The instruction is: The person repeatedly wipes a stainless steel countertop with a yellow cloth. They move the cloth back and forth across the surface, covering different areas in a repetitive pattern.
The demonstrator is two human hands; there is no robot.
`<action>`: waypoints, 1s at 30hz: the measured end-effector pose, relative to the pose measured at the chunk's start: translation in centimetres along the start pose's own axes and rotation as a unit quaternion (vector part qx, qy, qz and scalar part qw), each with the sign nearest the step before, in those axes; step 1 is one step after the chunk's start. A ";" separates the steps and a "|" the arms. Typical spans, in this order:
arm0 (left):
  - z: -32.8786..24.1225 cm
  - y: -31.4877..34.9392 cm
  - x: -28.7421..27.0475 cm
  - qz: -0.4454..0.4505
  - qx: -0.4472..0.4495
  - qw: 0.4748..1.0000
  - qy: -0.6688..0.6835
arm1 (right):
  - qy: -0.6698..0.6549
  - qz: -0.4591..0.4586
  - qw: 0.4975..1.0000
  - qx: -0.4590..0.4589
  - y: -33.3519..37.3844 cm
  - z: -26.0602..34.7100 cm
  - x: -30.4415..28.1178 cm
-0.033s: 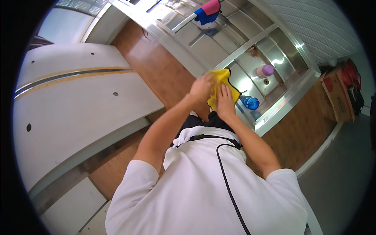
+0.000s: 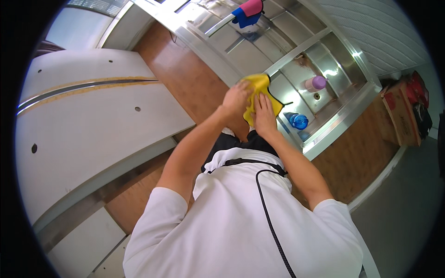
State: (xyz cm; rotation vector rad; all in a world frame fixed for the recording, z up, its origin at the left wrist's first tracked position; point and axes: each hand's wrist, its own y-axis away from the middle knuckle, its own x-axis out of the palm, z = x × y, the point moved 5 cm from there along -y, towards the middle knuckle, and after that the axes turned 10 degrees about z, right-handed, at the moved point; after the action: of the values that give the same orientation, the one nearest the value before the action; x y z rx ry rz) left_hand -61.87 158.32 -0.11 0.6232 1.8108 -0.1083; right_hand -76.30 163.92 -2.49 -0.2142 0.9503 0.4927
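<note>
A yellow cloth (image 2: 260, 84) with dark edging is held in front of my body, over the near rim of the metal sink (image 2: 317, 147). My left hand (image 2: 237, 98) grips its left side with bent fingers, slightly blurred. My right hand (image 2: 264, 117) has hold of the lower part, its fingers stretched over the cloth and the thumb hidden. Just right of that hand, a blue transparent bottle (image 2: 299, 121) is in the sink basin. Beyond it there is a pinkish bottle with a purple cap (image 2: 318, 83), near the drain hole (image 2: 317, 96).
Pink and blue cloths (image 2: 248, 16) hang over a metal bar at the far side. White boards with holes (image 2: 97, 116) lie to my left, above the brown floor (image 2: 197, 65). A cardboard box (image 2: 399, 116) with red and black items stands at right. A black cord (image 2: 266, 204) crosses my shirt.
Both hands and the yellow cloth have shifted slightly up and left. The cloth's upper part is spread a little wider. The bottles stay in the basin.
</note>
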 end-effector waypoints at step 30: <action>-0.6 1.7 1.3 0.036 0.079 0.996 0.019 | 0.008 0.110 0.991 0.070 -0.4 0.7 -3.0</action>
State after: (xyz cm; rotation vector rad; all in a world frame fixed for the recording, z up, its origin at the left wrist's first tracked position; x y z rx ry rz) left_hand -61.85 160.45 -0.73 0.8071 1.8254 -0.1943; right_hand -77.08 162.88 0.38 0.0137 1.0261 0.6258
